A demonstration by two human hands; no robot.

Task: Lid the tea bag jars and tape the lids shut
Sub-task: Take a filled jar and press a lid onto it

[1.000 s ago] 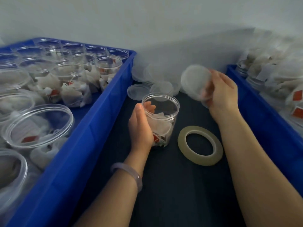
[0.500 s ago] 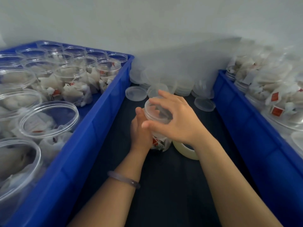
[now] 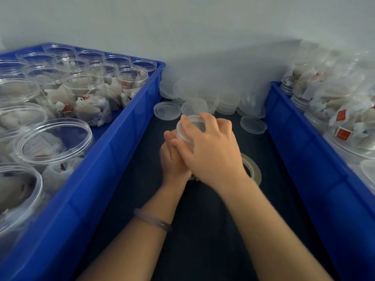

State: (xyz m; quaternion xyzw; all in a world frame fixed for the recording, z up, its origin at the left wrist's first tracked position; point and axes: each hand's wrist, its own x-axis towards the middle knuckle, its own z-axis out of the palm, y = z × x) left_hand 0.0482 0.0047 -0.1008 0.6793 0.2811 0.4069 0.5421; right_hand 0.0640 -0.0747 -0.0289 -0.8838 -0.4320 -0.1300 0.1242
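The jar (image 3: pixel 195 178) stands on the dark table surface (image 3: pixel 203 230) between two blue crates, and both hands cover it almost completely. The right hand (image 3: pixel 211 151) lies on top of it, with the fingers curled over the clear lid (image 3: pixel 186 128) and holding its edge. The lid sits on the mouth of the jar; whether it is fully closed cannot be told. The left hand (image 3: pixel 172 161) grips the side of the jar from the left, with the thumb up near the lid's rim; its fingers are hidden behind the jar. A bracelet (image 3: pixel 152 220) is on the left wrist.

A roll of tape (image 3: pixel 252 169) lies flat just to the right of the jar, partly hidden under the right wrist. A pile of loose lids (image 3: pixel 203 94) lies at the back by the wall. The left crate (image 3: pixel 113 151) holds open jars with tea bags inside. The right crate (image 3: pixel 304 151) also holds jars of tea bags.
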